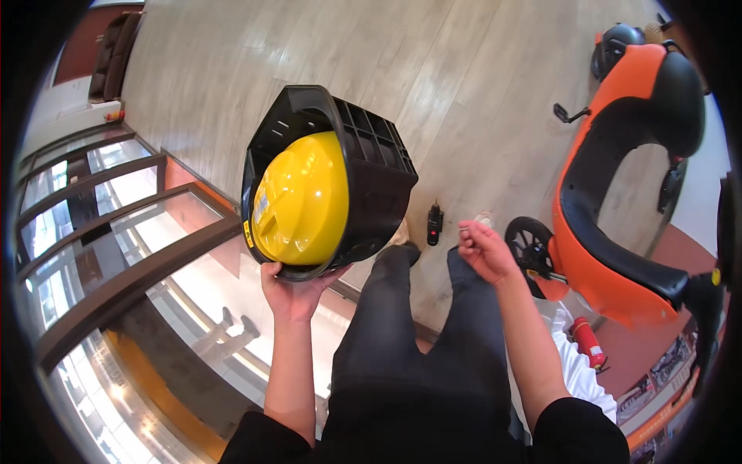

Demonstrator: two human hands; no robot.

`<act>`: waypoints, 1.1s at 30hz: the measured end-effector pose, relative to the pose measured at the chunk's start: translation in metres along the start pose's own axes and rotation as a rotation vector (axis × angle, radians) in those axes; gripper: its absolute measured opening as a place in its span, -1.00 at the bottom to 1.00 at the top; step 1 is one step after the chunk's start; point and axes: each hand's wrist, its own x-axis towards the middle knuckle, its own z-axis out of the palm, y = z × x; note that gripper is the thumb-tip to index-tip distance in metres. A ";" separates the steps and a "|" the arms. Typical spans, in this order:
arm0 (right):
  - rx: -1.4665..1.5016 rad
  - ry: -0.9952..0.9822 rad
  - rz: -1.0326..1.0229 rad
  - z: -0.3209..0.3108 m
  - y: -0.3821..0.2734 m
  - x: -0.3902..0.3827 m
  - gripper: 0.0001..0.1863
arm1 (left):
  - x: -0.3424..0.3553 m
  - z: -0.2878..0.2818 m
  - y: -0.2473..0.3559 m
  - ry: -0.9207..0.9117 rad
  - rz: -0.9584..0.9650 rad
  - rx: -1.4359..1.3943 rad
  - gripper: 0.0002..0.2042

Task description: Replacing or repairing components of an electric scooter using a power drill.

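My left hand (297,288) is closed on the lower end of a black plastic case (372,168), open at one side, with a shiny yellow helmet-shaped dome (303,199) inside it. To the right, my right hand (483,251) is raised over my leg, its fingers curled and pinched; I cannot make out what, if anything, is between them. A small black handheld tool (434,223) with a red button lies on the floor between the case and my right hand.
An orange-and-black scooter (570,193) stands at the right, a red fire extinguisher (586,340) below it. Glass-topped panels with brown frames (116,271) run along the left. A brown sofa (112,50) is at the upper left. The wooden floor (417,69) spreads ahead.
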 end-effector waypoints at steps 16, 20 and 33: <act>0.117 0.115 -0.259 0.031 0.104 -0.273 -0.80 | -0.111 -0.063 -0.029 -0.183 -0.083 0.228 -0.25; 0.179 0.159 -0.415 -0.020 0.088 -0.318 -0.83 | -0.118 -0.109 -0.076 -0.142 -0.113 0.327 -0.26; 0.068 0.362 -0.966 -0.195 -0.035 -0.386 -0.83 | -0.188 -0.093 -0.316 -0.159 -0.266 0.460 -0.35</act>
